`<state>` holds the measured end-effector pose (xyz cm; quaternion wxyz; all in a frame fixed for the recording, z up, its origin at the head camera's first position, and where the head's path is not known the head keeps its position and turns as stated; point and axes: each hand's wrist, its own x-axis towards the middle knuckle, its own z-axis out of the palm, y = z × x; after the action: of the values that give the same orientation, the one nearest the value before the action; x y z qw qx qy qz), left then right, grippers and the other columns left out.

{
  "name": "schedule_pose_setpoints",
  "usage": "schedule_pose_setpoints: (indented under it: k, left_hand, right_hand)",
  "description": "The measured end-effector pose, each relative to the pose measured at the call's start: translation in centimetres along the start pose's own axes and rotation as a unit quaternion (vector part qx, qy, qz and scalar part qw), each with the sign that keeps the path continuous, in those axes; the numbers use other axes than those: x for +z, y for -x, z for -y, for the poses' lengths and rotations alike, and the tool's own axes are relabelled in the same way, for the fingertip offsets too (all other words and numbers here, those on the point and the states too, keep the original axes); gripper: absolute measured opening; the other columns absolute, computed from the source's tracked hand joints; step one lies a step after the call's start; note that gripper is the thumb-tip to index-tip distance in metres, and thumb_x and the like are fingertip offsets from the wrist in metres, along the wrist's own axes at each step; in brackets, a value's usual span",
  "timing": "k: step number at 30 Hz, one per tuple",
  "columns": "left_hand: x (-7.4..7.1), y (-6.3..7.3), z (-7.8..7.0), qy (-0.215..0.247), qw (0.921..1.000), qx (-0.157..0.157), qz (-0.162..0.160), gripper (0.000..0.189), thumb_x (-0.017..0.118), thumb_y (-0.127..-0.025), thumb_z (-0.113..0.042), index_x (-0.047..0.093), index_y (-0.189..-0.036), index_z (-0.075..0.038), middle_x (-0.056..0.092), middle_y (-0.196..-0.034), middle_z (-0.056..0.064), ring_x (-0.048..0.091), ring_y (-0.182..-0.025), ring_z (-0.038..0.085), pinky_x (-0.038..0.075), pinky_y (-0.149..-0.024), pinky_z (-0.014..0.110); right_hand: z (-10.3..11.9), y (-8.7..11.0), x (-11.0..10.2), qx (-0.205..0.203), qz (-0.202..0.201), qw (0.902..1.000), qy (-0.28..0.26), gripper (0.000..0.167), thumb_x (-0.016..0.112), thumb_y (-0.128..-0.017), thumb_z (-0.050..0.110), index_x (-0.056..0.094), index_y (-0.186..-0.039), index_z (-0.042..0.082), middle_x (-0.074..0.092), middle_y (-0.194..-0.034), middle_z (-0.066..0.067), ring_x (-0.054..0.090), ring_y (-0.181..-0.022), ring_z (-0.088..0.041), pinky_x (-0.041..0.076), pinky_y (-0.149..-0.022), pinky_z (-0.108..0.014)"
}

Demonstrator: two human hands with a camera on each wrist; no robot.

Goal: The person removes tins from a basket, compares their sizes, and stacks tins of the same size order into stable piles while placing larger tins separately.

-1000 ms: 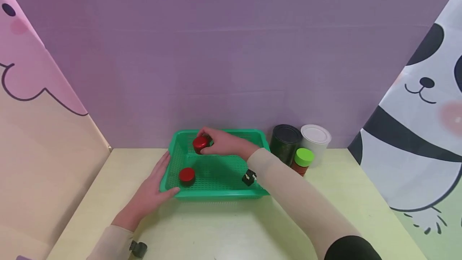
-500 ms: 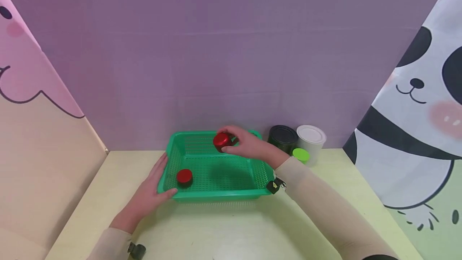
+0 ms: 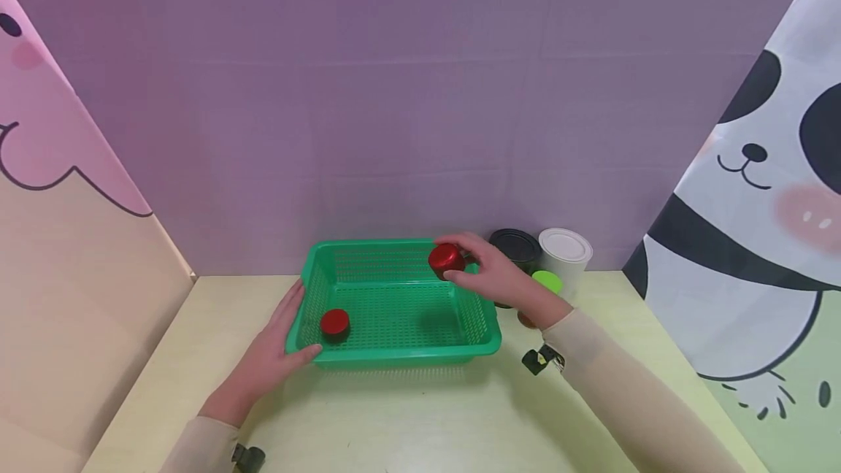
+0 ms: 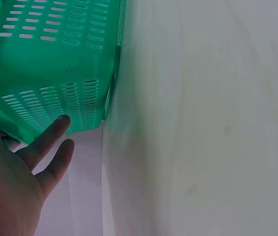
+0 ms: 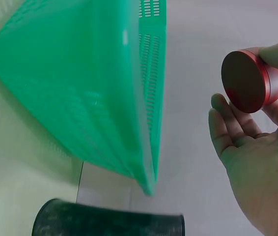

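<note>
My right hand point(image 3: 489, 272) pinches a small red round metal tin point(image 3: 445, 259) between thumb and fingers, over the right end of a green plastic basket point(image 3: 394, 351). In the right wrist view the tin point(image 5: 244, 81) shows a flat dark-red end and a seam round its side, well above the basket rim point(image 5: 134, 98). A second round thing with a flat red top point(image 3: 335, 322) sits inside the basket at the front left. My left hand point(image 3: 272, 345) rests on the basket's left rim, fingers spread and straight; the left wrist view shows the fingers along the outer wall point(image 4: 55, 64).
Right of the basket stand a black-lidded dark canister point(image 3: 515, 245), a white canister point(image 3: 566, 247) and a small green-lidded jar point(image 3: 548, 282), partly behind my right hand. A purple backdrop point(image 3: 407, 93) rises behind the pale table point(image 3: 407, 422).
My right hand has carried the red tin from the basket's back left to over its right end. The left hand stays on the rim, and the view has shifted slightly.
</note>
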<state>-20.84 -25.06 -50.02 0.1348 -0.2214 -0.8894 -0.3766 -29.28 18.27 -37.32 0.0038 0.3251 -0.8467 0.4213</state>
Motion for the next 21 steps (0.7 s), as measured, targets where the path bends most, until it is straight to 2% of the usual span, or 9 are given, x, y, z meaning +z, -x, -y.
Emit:
schedule_pose_setpoints:
  k: [5, 9, 15, 21]
  left_hand:
    - [-0.2, 0.1, 0.1, 0.003, 1.0, 0.003, -0.001, 0.103, 0.079, -0.1, -0.031, 0.015, -0.179, -0.011, 0.01, -0.186, 0.006, 0.023, -0.165, 0.047, 0.038, -0.115, 0.082]
    - [-0.2, 0.1, 0.3, 0.0, 1.0, 0.005, -0.004, 0.104, 0.079, -0.099, -0.03, 0.016, -0.179, -0.011, 0.01, -0.186, 0.006, 0.023, -0.165, 0.047, 0.037, -0.115, 0.082]
    - [-0.1, 0.1, 0.3, -0.003, 0.9999, 0.009, -0.006, 0.104, 0.079, -0.098, -0.03, 0.016, -0.179, -0.011, 0.01, -0.186, 0.006, 0.022, -0.165, 0.047, 0.038, -0.115, 0.081]
    - [-0.3, 0.1, -0.1, 0.003, 0.9999, 0.01, -0.006, 0.104, 0.08, -0.098, -0.029, 0.017, -0.178, -0.008, 0.011, -0.186, 0.009, 0.022, -0.165, 0.048, 0.037, -0.115, 0.081]
  right_hand:
    - [-0.7, 1.5, -1.3, 0.006, -0.031, 0.9995, -0.006, 0.055, 0.079, -0.103, 0.015, 0.062, -0.155, 0.022, 0.062, -0.138, -0.005, 0.067, -0.122, -0.026, 0.056, -0.101, -0.048]
    - [-1.3, 2.6, -2.4, 0.002, -0.05, 0.9985, -0.02, 0.056, 0.08, -0.103, 0.011, 0.062, -0.156, 0.016, 0.063, -0.134, -0.008, 0.067, -0.125, -0.028, 0.055, -0.109, -0.036]
    - [-2.5, 4.5, -4.2, 0.018, -0.074, 0.9969, -0.022, 0.056, 0.078, -0.103, 0.007, 0.06, -0.156, 0.009, 0.062, -0.135, -0.011, 0.066, -0.129, -0.033, 0.054, -0.104, -0.023]
    - [-3.1, 5.9, -5.7, 0.023, -0.088, 0.9956, -0.02, 0.056, 0.077, -0.102, 0.003, 0.059, -0.156, 0.006, 0.063, -0.134, -0.015, 0.068, -0.128, -0.04, 0.055, -0.102, -0.022]
